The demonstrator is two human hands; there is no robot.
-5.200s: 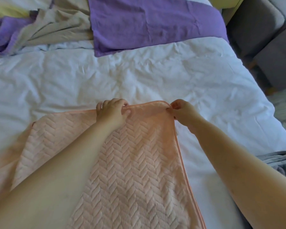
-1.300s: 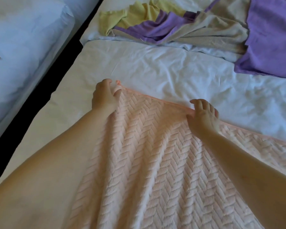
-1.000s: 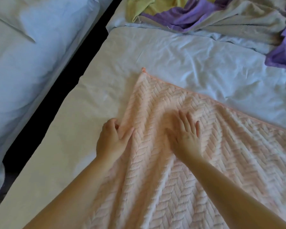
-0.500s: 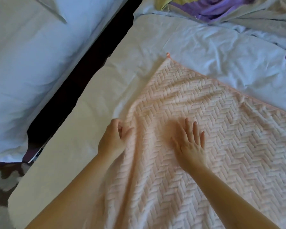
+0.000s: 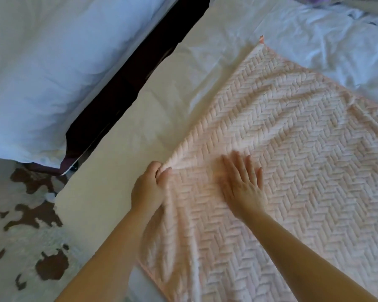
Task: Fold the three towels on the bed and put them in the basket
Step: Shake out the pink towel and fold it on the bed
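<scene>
left hand [image 5: 150, 188] pinches the pink towel [image 5: 292, 149] edge at 9 o'clock to tug it taut; right hand [image 5: 243, 186] lies flat, fingers released, smoothing

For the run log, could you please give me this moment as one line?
item: pink herringbone towel on bed | left hand: pinches towel edge | right hand: flat on towel

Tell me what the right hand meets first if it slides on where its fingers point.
Probably just more pink towel under the right hand, then its left edge and bare white sheet.
</scene>
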